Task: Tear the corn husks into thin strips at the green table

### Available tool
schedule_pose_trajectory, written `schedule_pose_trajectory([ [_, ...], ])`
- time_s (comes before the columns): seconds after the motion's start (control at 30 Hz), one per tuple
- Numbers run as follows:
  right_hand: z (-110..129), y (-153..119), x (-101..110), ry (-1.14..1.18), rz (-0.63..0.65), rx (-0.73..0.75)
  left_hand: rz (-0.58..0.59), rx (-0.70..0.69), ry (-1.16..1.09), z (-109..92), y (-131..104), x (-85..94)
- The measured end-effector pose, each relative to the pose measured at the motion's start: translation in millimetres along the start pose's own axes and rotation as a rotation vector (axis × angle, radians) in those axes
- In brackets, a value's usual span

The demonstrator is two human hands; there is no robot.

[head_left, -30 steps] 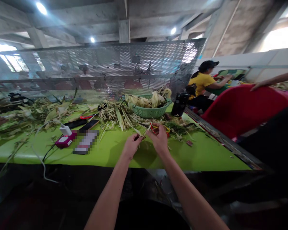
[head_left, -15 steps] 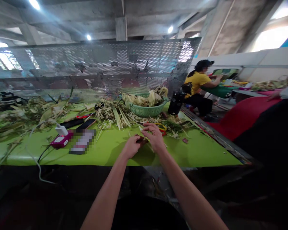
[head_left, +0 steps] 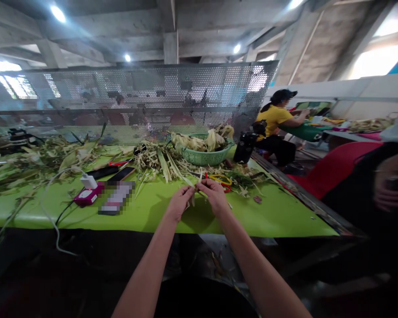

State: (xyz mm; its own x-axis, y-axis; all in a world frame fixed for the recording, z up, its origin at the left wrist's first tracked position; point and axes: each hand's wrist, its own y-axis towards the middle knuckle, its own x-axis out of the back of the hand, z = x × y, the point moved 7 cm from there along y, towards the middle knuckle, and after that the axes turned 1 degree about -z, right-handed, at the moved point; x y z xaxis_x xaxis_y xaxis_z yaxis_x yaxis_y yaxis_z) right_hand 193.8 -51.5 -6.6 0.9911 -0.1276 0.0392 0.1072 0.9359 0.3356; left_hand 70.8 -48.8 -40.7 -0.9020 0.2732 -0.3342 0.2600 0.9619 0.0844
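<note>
Pale husk strips (head_left: 193,199) are pinched between my two hands over the green table (head_left: 252,216), near its front edge. My left hand (head_left: 181,202) is closed on them from the left. From the right, my right hand (head_left: 214,195) grips the same strips, its fingertips almost touching the left ones. A small brown part shows between the fingertips, too small to make out. Just beyond my right hand lie scissors (head_left: 226,180) with red and yellow handles. Behind them stands a green basket (head_left: 207,157) holding dry husks (head_left: 199,143).
Husk piles (head_left: 63,154) spread across the left and back. A magenta power block (head_left: 87,195) with a white cable, phones (head_left: 116,198) and a black bottle-like object (head_left: 243,148) stand around. A person in yellow (head_left: 273,119) sits beyond; another person's hand (head_left: 392,181) is at right.
The right fingers, spread before, have closed on the strips and come nearer my left hand. The view has shifted slightly. Another person's hand has come into view at right.
</note>
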Motion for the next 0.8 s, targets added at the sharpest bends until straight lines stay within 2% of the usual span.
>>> schedule_pose_trajectory([
  [0.23,-0.7,1.4,8.3,0.005,-0.149,0.037,0.017,0.021,0.017,-1.1,-1.1,-1.2],
  [0.4,-2.5,2.2,1.4,0.049,-0.028,-0.013,-0.071,0.028,-0.119,3.2,2.6,7.7],
  [0.53,-4.9,-0.2,-3.8,-0.049,0.042,-0.021,-0.052,0.020,-0.215,1.7,2.2,6.9],
  [0.8,-6.3,1.2,-1.0,-0.049,-0.026,0.024,-0.046,0.001,-0.166,-2.4,-2.6,6.2],
])
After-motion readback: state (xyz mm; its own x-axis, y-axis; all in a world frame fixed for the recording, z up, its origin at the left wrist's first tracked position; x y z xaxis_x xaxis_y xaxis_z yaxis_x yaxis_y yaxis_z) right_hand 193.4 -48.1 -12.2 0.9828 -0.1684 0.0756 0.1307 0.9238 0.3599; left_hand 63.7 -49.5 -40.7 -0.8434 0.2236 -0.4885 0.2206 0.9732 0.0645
